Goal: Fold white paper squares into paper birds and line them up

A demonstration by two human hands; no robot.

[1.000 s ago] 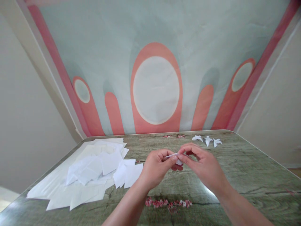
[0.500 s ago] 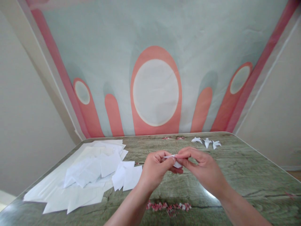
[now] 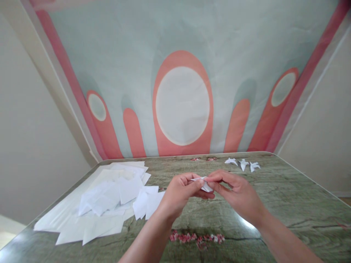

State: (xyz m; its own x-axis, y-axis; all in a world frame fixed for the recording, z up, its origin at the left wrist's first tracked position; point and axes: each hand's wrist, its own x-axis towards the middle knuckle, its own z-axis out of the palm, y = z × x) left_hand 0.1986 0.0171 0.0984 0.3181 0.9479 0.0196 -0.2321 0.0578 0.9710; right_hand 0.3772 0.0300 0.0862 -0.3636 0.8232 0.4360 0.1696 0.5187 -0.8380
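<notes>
Above the middle of the table, a small folded piece of white paper [image 3: 207, 187] is between my hands. My left hand [image 3: 184, 193] is closed on its left side, with the thumb on top and the fingers beneath. The thumb and index finger of my right hand [image 3: 236, 193] pinch the paper's upper right part. Fingers cover much of the paper, so its full shape is hidden. Beyond my right hand lie three folded white paper birds [image 3: 243, 164] in a row.
Many loose white sheets [image 3: 68, 215] cover the table's left side. Smaller white paper squares [image 3: 155, 204] lie beside my left forearm. The wood-patterned table [image 3: 296, 204] has printed pink flowers. A wall with a pink and grey mural [image 3: 182, 106] rises behind its far edge.
Both hands keep their grip on the folded paper, with only slight finger movement. The whole view has shifted a little; the sheets and paper birds lie as before.
</notes>
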